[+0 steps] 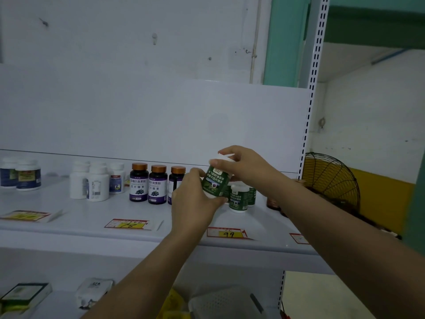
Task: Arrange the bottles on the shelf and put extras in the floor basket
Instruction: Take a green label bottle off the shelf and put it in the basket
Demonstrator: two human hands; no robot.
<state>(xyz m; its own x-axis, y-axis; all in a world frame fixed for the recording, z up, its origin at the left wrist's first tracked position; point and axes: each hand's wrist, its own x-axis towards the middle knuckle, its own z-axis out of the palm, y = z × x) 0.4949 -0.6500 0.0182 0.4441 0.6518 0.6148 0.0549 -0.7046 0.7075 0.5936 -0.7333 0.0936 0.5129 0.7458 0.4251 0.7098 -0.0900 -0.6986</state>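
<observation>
A green-labelled bottle with a white cap [216,180] is held tilted above the white shelf [92,217]. My left hand [195,199] grips its base and side. My right hand [243,166] pinches its cap from above. Behind it, more green bottles [239,199] stand on the shelf. Three purple bottles with copper caps [149,184] stand in a row to the left, the third partly hidden by my left hand. Farther left are white bottles [94,181] and two blue-labelled bottles [21,174].
Price tags [226,233] lie along the shelf's front edge. A perforated upright [310,100] bounds the shelf at the right, with a wire fan guard [331,178] behind it. A brown bottle [272,202] is partly hidden by my right arm. Boxes [25,295] sit on the lower shelf.
</observation>
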